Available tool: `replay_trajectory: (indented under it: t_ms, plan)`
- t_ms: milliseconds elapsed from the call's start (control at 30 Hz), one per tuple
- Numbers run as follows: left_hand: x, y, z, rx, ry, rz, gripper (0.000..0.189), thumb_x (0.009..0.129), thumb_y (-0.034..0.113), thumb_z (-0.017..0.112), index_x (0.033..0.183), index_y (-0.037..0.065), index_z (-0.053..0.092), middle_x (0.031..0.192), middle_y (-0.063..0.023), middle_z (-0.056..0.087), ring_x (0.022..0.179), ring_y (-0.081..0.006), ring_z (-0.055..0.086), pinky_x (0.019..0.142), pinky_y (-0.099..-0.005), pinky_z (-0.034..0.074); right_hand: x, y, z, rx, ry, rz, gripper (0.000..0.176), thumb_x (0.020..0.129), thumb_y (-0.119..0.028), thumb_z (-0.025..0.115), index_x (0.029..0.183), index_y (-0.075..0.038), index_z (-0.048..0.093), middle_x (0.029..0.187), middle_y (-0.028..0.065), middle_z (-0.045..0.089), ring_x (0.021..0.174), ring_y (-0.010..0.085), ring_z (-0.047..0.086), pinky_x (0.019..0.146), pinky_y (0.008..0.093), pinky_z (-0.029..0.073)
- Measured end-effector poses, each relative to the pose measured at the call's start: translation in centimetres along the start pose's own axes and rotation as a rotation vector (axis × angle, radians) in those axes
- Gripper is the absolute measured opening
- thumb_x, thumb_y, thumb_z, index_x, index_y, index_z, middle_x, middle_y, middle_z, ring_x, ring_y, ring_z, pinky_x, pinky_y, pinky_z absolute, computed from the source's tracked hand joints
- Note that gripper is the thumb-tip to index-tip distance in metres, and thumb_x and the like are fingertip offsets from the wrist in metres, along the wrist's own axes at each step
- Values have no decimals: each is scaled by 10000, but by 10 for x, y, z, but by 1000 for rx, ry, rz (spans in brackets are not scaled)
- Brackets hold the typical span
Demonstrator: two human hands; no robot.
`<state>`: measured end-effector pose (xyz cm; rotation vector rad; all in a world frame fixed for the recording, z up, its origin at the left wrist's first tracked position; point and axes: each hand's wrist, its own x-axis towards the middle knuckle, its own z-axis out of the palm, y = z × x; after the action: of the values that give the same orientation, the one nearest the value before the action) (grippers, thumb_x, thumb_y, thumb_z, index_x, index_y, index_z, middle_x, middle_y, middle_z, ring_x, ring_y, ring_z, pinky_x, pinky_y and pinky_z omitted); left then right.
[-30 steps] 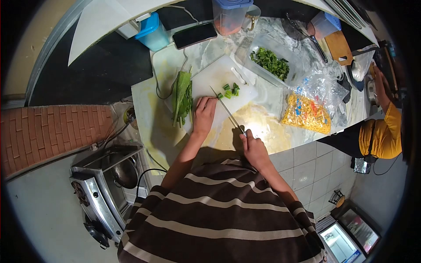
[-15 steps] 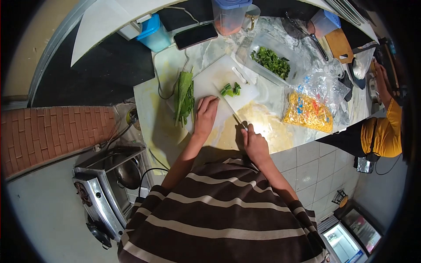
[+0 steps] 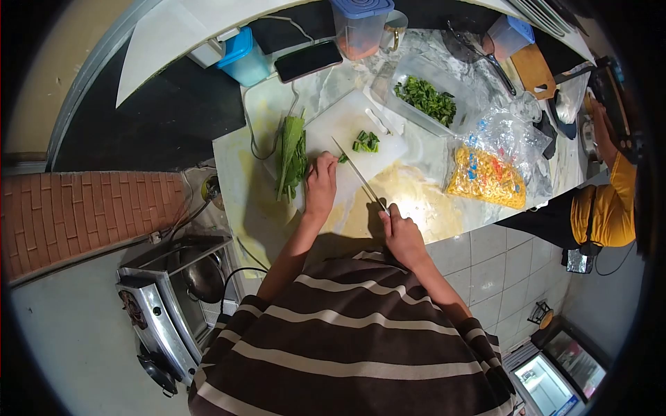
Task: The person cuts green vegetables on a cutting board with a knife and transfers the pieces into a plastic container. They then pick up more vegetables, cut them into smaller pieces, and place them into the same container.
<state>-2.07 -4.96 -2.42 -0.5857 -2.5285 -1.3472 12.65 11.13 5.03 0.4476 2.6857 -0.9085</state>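
Note:
My right hand [image 3: 404,236] grips a kitchen knife [image 3: 362,177], its long thin blade pointing up and left over the white cutting board [image 3: 333,128]. Close to the left side of the blade, my left hand [image 3: 321,184] has its fingers bent together on the board. A small bit of leafy greens [image 3: 343,159] shows at its fingertips; the rest is hidden under the fingers. Cut greens [image 3: 365,142] lie in a small pile right of the blade. A bunch of uncut leafy greens [image 3: 291,156] rests along the board's left edge, beside my left hand.
A clear plastic container [image 3: 444,123] of chopped greens stands behind the board. Right of it lies a bag of yellow pieces [image 3: 485,179]. A phone [image 3: 309,61], lidded tubs and a dark pan [image 3: 466,47] line the back. A co-worker's yellow sleeve [image 3: 617,197] shows at right.
My left hand has shifted slightly left, and a bit of green now shows at its fingertips. The knife has moved a little left, and the cut pieces sit closer together.

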Motion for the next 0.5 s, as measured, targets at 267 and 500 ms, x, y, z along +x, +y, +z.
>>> replay_trajectory:
  t_ms: [267,500]
  plan:
    - [-1,-3,1,-44,12,-38,204,925,-20,596,1054,2,438,911,-163,641,836,-334,656,715,-397,519,-1,-5,-4,-38,-46,11,319,1027,-331,446,1032,-15,490,703,260,645,653,459,642,568,535,521]
    - [3,2,2,-110,69,-28,215,907,-50,607,1028,-3,435,892,-164,604,808,-353,636,695,-400,509,2,1,3,-29,-44,2,337,1027,-350,435,1061,-20,493,709,259,649,671,461,648,579,526,530]
